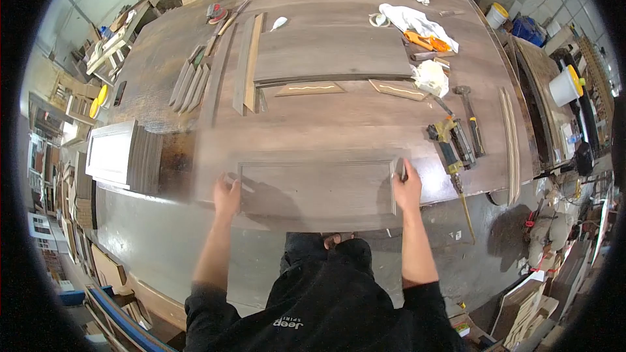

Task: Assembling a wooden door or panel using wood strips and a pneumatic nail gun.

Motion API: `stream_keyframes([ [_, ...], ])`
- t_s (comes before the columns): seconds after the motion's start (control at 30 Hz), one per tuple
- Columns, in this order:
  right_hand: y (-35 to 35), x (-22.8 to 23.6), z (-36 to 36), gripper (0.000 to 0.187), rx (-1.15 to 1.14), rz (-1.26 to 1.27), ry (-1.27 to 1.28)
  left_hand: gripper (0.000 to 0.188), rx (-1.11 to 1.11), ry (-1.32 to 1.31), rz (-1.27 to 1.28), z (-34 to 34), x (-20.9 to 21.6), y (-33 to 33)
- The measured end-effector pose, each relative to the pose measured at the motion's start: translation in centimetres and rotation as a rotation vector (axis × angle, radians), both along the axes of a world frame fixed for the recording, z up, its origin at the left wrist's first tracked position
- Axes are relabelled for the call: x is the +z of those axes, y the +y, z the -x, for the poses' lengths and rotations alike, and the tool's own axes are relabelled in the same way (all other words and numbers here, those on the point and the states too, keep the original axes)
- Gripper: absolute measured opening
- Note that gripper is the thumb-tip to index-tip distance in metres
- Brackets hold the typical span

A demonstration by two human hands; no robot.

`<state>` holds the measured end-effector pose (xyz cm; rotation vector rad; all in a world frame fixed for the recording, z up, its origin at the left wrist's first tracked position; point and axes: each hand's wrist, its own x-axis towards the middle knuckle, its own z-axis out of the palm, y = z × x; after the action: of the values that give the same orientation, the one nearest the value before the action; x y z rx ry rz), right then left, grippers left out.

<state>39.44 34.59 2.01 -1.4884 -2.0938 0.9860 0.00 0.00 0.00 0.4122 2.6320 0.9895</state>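
One stack of grey-brown wooden panels with framed faces (147,160) stands at the left near corner of the broad brown wooden worktable (153,58). Farther back, several short grey-brown wooden strips (190,88) lie side by side. The person's left hand (227,194) is closed around the left side of a rectangular grey-brown wooden panel with a raised moulding (319,189), pinching it (the hand is slightly blurred). That panel is at the table's near edge, right in front of the person's torso; whether it touches the tabletop cannot be told. Beyond it lie two grey-brown wooden pieces with pale wavy beads (310,89) along them. The person's right hand (406,186) grips the panel's right side, thumb raised, fingers curled. Just to the right rests a yellow-and-black nail gun (448,146), near a black-handled hammer with a metal head (471,120). Long, narrow wooden strips (510,146) lie along the right side.
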Motion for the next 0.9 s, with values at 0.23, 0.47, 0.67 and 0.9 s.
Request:
stream_keyframes([
  [0.23, -7.4, 0.4, -1.7, 0.056, -0.333, 0.034, 0.067, 0.070, -0.081, -0.099, 0.044, 3.2, 2.9, 6.3],
  [0.47, -15.2, -1.6, -2.7, 0.057, -0.475, 0.102, 0.281, 0.069, -0.246, 0.172, 0.028, 10.7, -1.8, 9.5],
  [0.67, -16.8, -0.5, -4.1, 0.058, -0.395, 0.143, 0.368, 0.071, -0.684, 0.526, 0.283, -1.0, 2.3, 14.9],
  [0.9, -16.1, -0.3, -4.8, 0.055, -0.314, 0.163, 0.387, 0.039, -1.176, 0.346, 0.011, -27.2, 3.1, 21.2],
])
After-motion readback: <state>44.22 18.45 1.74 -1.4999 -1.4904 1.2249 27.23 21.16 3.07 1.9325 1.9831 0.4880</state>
